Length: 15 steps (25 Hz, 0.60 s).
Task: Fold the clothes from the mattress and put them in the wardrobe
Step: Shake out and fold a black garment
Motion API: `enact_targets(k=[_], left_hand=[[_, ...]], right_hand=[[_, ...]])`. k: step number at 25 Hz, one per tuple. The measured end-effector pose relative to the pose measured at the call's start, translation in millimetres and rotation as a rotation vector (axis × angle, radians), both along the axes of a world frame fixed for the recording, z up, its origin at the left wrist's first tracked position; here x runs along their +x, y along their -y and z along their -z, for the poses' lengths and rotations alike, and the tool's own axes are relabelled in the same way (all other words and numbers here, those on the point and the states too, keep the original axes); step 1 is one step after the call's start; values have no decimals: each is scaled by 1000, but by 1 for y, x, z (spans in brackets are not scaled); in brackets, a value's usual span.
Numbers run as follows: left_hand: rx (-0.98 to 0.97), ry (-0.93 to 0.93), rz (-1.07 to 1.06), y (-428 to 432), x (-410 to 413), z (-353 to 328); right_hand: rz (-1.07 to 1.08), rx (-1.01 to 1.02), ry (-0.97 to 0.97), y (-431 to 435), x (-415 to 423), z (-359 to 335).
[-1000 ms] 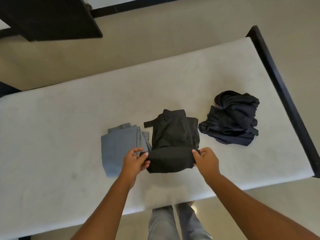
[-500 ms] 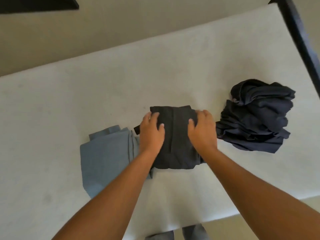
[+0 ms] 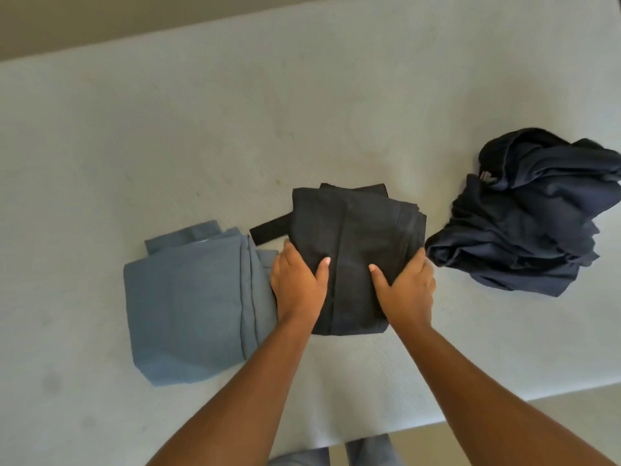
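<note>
Two bare hands clasp a folded black cloth garment (image 3: 356, 230) by its sides on a white mattress (image 3: 201, 129). The left hand (image 3: 297, 287) holds the garment's left edge and the right hand (image 3: 406, 290) its right edge. Each thumb lies on top, pointing inward, while the fingers curl round the edge and slip out of sight beneath the cloth. Both forearms reach in from the near side of the garment, spread in a V.

The garment is a compact, roughly square packet, layered thick at its far right corner. A seam runs down its middle and a short black strap (image 3: 268, 232) sticks out from its far left side. It lies flat on the mattress. Just beside its left side lies a folded blue-grey cloth garment (image 3: 188, 297); just beside its right, a crumpled heap of navy cloth (image 3: 524, 223).

Half a second earlier both hands lay flat on top of the black garment, palms down; they have since slid outward to its edges. A second ago the near end was only being turned over, and the packet was longer.
</note>
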<state>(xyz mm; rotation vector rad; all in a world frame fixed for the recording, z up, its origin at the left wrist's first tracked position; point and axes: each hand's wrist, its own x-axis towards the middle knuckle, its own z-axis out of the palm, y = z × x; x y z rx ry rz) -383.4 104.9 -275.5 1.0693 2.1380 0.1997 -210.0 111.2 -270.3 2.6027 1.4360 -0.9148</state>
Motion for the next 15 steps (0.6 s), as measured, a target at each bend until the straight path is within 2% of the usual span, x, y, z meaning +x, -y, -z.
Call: enact_targets(k=[4,6,10,15], left_hand=[[-63,169,-174,-25,-11,5],[-165,370,-279,-35,-17,3],[-315,820,-421,-31,-27,-21],[-372,1006,-568,5,-53,-93]], right_hand=[[282,-63,-116,-25,9,-4],[349,-125,-253,-36,13,-8],[491,-279,-654,-41,24,-31],[501,-385,-854,-21,8,-81]])
